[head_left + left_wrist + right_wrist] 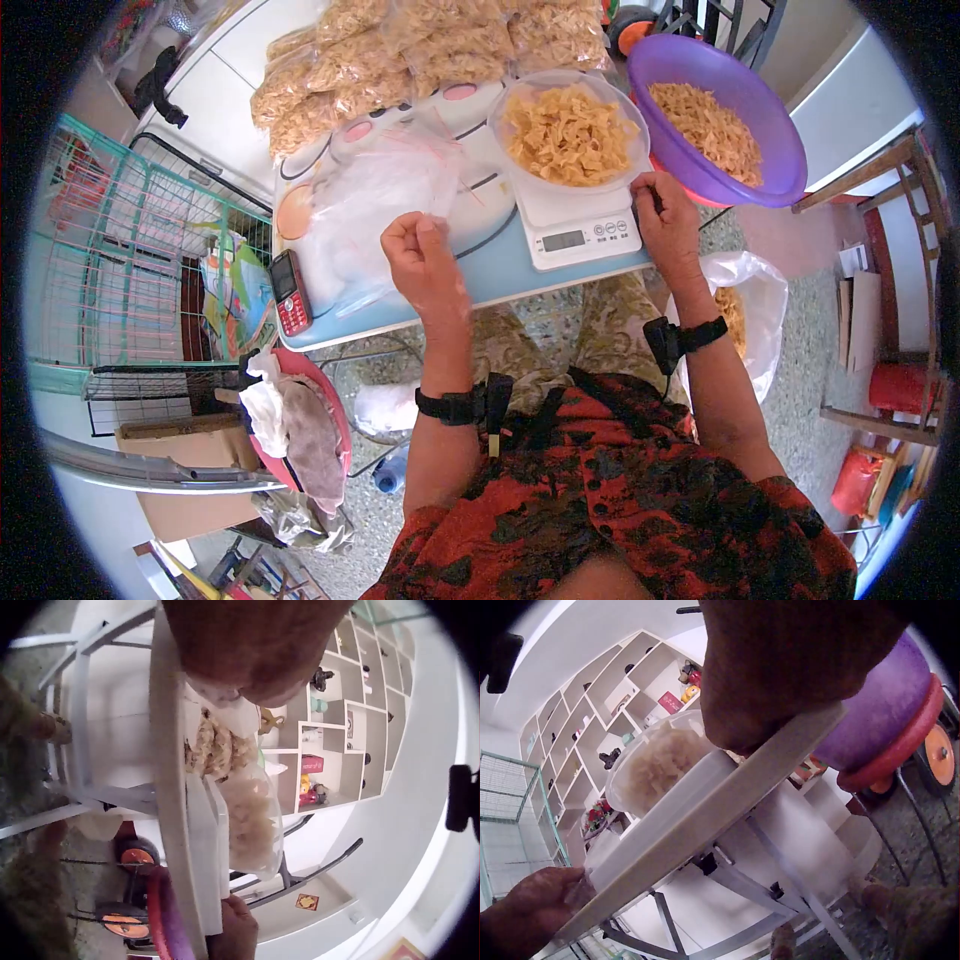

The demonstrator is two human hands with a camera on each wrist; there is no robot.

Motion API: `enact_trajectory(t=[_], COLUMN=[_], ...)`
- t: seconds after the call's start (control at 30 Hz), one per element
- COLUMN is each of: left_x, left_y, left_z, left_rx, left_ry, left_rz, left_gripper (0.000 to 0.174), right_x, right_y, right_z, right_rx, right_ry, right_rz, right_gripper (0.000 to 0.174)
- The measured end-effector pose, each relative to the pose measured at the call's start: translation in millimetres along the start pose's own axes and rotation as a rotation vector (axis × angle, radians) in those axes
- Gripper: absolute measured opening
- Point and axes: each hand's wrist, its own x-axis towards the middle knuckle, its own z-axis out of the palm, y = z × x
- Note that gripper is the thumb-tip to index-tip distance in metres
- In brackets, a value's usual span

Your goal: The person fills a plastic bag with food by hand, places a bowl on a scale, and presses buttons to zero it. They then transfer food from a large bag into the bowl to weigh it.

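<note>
My left hand (425, 262) is over the table's front edge, its fingers curled and pinching the edge of a clear plastic bag (385, 190) from a loose pile. Some clear film shows at its fingertips in the right wrist view. My right hand (668, 225) rests loosely curled beside a white kitchen scale (580, 225) and holds nothing. On the scale stands a translucent bowl (497, 125) of yellowish, flat dried pieces (570, 135). The scale's small display (563, 241) is too blurred to read.
Filled clear bags (390, 60) are stacked at the table's back. A purple basin (785, 150) with more pieces stands at the right. A red phone (290, 293) lies at the table's left corner. An open white sack (765, 310) is below on the right, and a wire cage (130, 250) at left.
</note>
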Motion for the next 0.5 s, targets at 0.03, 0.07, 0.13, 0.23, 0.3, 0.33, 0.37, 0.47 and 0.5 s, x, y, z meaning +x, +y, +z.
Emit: enact_trajectory(t=[0.03, 0.07, 0.13, 0.23, 0.3, 0.33, 0.37, 0.47, 0.5], left_x=[4.4, 8.3, 16.0, 29.8, 44.0, 48.0, 50.4, 53.2, 59.1], left_y=[-2.8, 0.4, 11.2, 39.5, 46.8, 50.0, 58.2, 72.9, 72.1], left_z=[-1.3, -2.3, -12.9, -21.6, -33.4, -36.4, -36.8, -32.9, -33.4], left_rx=[-0.062, -0.124, -0.152, -0.172, -0.112, -0.066, -0.019, 0.084, 0.076], left_ry=[0.03, 0.06, 0.069, 0.1, 0.116, 0.144, 0.169, 0.224, 0.213], left_rz=[-0.055, -0.111, -0.118, -0.012, 0.069, 0.129, 0.188, 0.387, 0.488], left_gripper=[0.025, 0.027, 0.023, 0.021, 0.026, 0.025, 0.024, 0.023, 0.026], right_x=[0.7, 1.0, -0.1, -0.6, -0.7, -0.5, -0.9, -0.3, -0.3], right_y=[2.7, 3.2, 4.2, 0.8, -1.7, -1.4, -0.9, 3.1, 4.4], right_z=[0.5, 0.4, 1.2, -0.2, 0.5, 1.2, 1.3, 0.8, 0.0], right_rx=[-0.002, -0.005, -0.024, -0.012, 0.01, 0.018, 0.025, -0.018, -0.02], right_ry=[0.008, 0.015, 0.019, 0.021, 0.02, 0.021, 0.023, 0.03, 0.032], right_rz=[-0.028, -0.055, -0.045, -0.021, -0.013, -0.014, -0.013, -0.055, -0.053], right_gripper=[0.009, 0.009, 0.008, 0.008, 0.008, 0.008, 0.008, 0.009, 0.009])
